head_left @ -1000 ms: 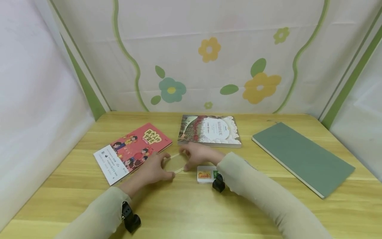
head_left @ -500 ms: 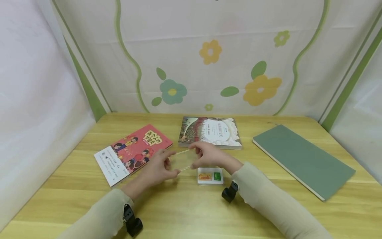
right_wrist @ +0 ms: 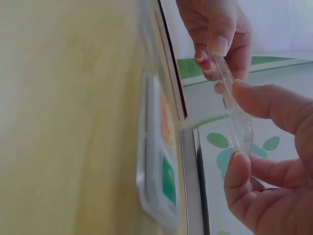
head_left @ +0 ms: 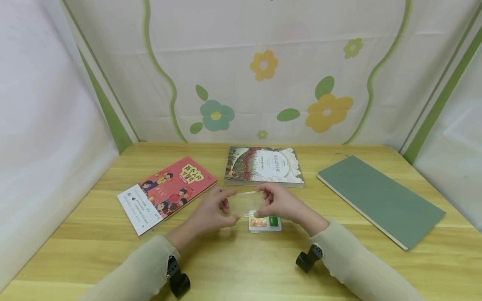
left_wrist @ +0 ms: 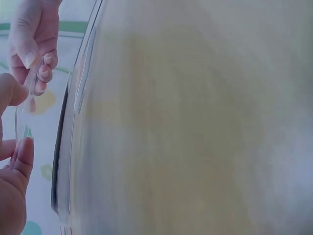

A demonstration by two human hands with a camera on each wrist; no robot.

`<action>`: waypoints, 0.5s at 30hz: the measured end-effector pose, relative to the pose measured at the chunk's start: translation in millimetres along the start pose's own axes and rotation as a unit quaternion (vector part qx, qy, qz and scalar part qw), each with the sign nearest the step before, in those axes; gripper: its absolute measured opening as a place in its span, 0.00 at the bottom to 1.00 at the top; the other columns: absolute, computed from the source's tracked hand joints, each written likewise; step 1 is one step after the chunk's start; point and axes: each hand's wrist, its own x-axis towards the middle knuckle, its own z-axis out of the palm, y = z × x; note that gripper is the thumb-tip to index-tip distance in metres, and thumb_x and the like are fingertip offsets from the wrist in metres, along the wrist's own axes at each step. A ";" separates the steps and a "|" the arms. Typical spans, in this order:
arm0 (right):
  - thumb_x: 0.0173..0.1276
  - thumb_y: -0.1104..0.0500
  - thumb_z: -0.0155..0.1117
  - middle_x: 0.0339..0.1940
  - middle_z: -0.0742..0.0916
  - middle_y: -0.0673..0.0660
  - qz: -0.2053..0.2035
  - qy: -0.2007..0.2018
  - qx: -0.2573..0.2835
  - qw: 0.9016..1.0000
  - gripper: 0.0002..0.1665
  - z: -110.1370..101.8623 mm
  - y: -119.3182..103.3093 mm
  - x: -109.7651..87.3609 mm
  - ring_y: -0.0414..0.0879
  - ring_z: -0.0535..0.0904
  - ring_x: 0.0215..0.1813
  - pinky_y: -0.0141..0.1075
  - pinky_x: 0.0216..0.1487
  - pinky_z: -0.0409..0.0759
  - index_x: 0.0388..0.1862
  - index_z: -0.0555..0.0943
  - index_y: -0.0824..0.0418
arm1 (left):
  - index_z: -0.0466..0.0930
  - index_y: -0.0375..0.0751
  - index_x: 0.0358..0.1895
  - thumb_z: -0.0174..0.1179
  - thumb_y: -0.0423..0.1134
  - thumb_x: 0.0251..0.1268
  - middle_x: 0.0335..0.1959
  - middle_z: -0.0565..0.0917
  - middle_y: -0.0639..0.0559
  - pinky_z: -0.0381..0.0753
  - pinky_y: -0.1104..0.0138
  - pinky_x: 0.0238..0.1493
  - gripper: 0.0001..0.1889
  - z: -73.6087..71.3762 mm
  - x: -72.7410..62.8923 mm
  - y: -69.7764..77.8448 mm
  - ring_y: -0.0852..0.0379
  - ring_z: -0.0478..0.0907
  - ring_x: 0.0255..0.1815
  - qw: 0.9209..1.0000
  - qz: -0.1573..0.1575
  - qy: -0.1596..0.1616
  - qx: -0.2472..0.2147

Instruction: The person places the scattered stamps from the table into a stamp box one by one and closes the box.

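Note:
A clear rectangular plastic lid (head_left: 246,203) is held level above the table by both hands. My left hand (head_left: 212,211) pinches its left end between thumb and fingers, and my right hand (head_left: 284,205) pinches its right end. Seen from the right wrist, the lid (right_wrist: 234,105) is edge-on and has a raised rim. Just below and a little to the right of it lies a small clear case of picture cards (head_left: 265,225), showing orange and green pictures. The lid and my right fingers overlap the case's upper edge in the head view, with a gap between them.
On the wooden table (head_left: 233,267), a red picture book (head_left: 169,192) lies at the left. An illustrated book (head_left: 263,166) lies at the back, and a green hardcover book (head_left: 382,200) at the right. A floral curtain (head_left: 263,96) stands behind the table.
Both hands have carried the clear lid up off the table and to the right, from beside the card case to above it. The case and the books have stayed put.

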 end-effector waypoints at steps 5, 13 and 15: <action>0.45 0.60 0.77 0.31 0.75 0.59 -0.001 0.003 -0.033 0.999 0.39 -3.6 5.6 -12.7 0.44 0.69 0.30 0.34 0.33 0.71 0.55 0.72 0.71 | 0.72 0.32 0.59 0.69 0.37 0.44 0.40 0.72 0.42 0.76 0.72 0.32 0.33 8.5 3.6 2.8 0.59 0.70 0.32 0.999 -0.002 -0.035 -0.003; 0.45 0.59 0.77 0.31 0.75 0.57 0.015 0.017 -0.061 0.998 0.38 -4.9 14.8 -30.2 0.44 0.70 0.30 0.31 0.31 0.71 0.54 0.73 0.71 | 0.72 0.31 0.58 0.69 0.38 0.44 0.41 0.72 0.45 0.76 0.73 0.34 0.33 20.3 8.6 11.3 0.60 0.70 0.32 0.996 -0.008 -0.091 0.011; 0.44 0.59 0.77 0.31 0.75 0.57 0.020 0.020 -0.062 0.998 0.38 -4.9 17.0 -32.9 0.44 0.70 0.31 0.30 0.31 0.71 0.55 0.73 0.70 | 0.72 0.31 0.58 0.69 0.39 0.44 0.40 0.71 0.47 0.75 0.73 0.33 0.33 22.3 9.5 13.3 0.60 0.70 0.32 0.995 -0.010 -0.100 0.020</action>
